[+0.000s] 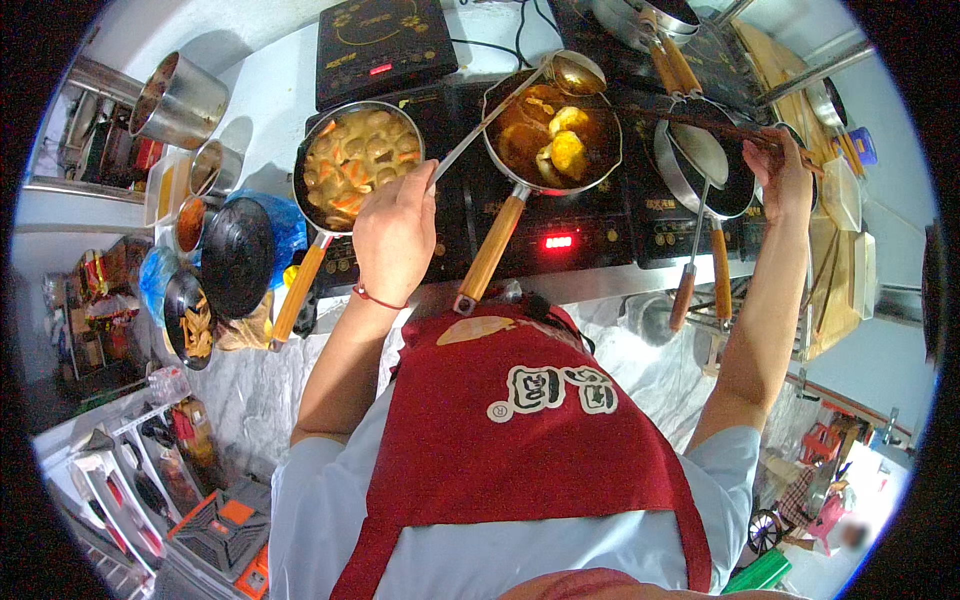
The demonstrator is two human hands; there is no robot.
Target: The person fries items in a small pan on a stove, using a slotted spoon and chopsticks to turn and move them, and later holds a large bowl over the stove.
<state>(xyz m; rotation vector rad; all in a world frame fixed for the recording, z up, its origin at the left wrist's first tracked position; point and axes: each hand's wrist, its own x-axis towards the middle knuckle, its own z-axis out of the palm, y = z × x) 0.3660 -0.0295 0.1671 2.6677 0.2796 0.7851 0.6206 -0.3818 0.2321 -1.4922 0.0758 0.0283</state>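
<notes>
My left hand [395, 230] grips the long handle of a metal ladle [575, 77], whose bowl is over the back rim of the middle pan [520, 150]. That pan holds dark brown liquid and several yellow pieces [568, 140]. Beside my left hand sits a pan of stew [355, 155] with pale chunks and orange slices. At the right, my right hand [782, 170] is closed on long dark chopsticks [728, 124], held across a smaller pot [735, 195]. A slotted spoon [698, 148] with a long handle rests in that pot.
Black induction cookers [385, 45] line the pale counter, with cables and stacked pans [645, 15] behind. At left are steel pots [175, 100], a black lid [235, 255] and a dish of brown strips [200, 330]. Wooden boards [835, 320] and plastic containers [845, 195] stand at right.
</notes>
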